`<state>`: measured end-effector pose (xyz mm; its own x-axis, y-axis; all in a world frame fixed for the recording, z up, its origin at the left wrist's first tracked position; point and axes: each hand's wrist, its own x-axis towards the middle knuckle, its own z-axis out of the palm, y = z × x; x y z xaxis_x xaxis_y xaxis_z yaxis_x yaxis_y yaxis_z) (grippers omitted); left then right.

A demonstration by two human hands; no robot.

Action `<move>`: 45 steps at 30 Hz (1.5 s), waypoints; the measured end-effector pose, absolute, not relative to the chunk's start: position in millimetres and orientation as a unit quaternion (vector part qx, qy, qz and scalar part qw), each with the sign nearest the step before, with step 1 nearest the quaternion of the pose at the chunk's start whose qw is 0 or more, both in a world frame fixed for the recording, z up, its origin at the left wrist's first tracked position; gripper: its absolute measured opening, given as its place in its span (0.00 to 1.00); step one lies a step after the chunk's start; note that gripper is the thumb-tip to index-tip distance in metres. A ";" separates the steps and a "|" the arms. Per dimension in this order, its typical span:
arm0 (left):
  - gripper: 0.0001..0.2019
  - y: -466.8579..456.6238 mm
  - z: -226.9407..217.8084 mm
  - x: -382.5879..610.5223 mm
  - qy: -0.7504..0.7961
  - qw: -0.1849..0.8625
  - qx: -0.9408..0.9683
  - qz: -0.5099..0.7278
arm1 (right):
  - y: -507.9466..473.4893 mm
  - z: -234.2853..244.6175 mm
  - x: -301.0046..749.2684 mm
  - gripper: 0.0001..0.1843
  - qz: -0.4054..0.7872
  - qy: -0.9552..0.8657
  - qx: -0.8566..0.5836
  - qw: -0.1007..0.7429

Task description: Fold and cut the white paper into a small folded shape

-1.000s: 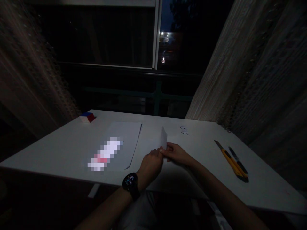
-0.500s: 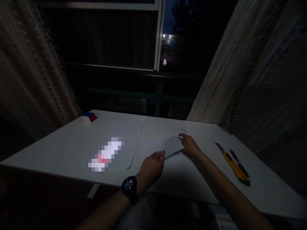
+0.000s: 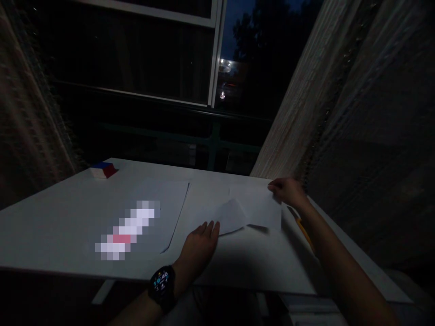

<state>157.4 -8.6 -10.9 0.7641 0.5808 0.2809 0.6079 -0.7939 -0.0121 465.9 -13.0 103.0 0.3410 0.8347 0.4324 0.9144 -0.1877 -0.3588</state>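
Observation:
In the head view a white sheet of paper [image 3: 233,216] lies on the table with a raised edge and a second part [image 3: 263,206] spreading to the right. Whether this is one unfolded sheet or two pieces I cannot tell in the dim light. My left hand [image 3: 200,242], with a black smartwatch [image 3: 162,281] on the wrist, lies with its fingers stretched out on the near left edge of the paper. My right hand [image 3: 288,192] pinches the far right corner of the paper. Partly behind my right forearm shows a yellow utility knife [image 3: 306,233].
On the white table's left, a larger stack of paper [image 3: 175,217] lies beside a bright pixelated patch [image 3: 131,226]. A blue, red and white block [image 3: 103,170] sits at the far left corner. Curtains [image 3: 288,90] and a dark window [image 3: 136,54] stand behind.
My right hand has moved right and away, drawing the paper's corner out so more of it shows. My left hand's fingers lie flatter. The view has shifted, and the pen is now hidden.

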 end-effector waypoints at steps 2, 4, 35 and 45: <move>0.24 -8.6 -9.7 157.7 -0.314 0.049 -0.940 -0.126 | -23.0 122.9 471.6 0.06 -0.116 -0.543 -0.759 0.341; 0.22 -8.8 -9.1 158.8 -0.310 0.045 -0.941 -0.126 | -28.8 136.8 469.9 0.08 -0.113 -0.507 -0.735 0.435; 0.17 11.3 33.0 55.8 -0.596 0.138 -0.767 -0.192 | 85.0 -27.1 251.0 0.16 0.356 -0.437 -0.633 0.530; 0.27 30.2 25.9 19.0 -0.658 0.120 -0.740 -0.077 | 65.8 -8.5 237.5 0.17 0.327 -0.557 -0.610 0.459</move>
<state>19.0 30.2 25.9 0.1224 0.9547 0.2711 0.9915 -0.1056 -0.0760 237.5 65.8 -8.5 0.1651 0.9797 0.1134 0.3803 0.0428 -0.9239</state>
